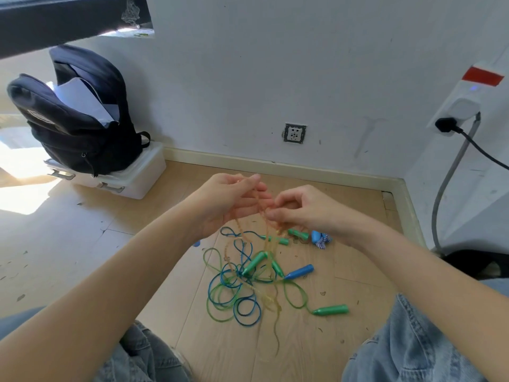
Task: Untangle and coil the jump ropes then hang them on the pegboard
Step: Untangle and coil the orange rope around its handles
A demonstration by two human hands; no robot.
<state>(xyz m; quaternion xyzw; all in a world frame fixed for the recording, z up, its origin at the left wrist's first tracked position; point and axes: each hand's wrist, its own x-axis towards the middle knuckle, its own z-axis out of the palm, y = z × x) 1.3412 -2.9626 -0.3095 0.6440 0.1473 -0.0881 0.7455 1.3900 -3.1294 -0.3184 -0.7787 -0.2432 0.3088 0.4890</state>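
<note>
A tangle of green and blue jump ropes (237,288) lies on the wooden floor between my knees, with several green handles (330,310) and a blue handle (298,271) among the loops. A pale orange rope (268,244) rises out of the tangle to my hands. My left hand (234,202) pinches it near the top between thumb and fingers. My right hand (300,210) pinches the same rope a little lower, close beside the left. A blue-and-white braided rope with a blue handle (321,239) lies just under my right wrist. No pegboard is in view.
A dark backpack (77,119) sits on a white lidded box (132,177) at the left by the wall. A wall socket (294,133) is straight ahead. A power strip with a black plug (447,125) and hanging cables (446,188) is at the right.
</note>
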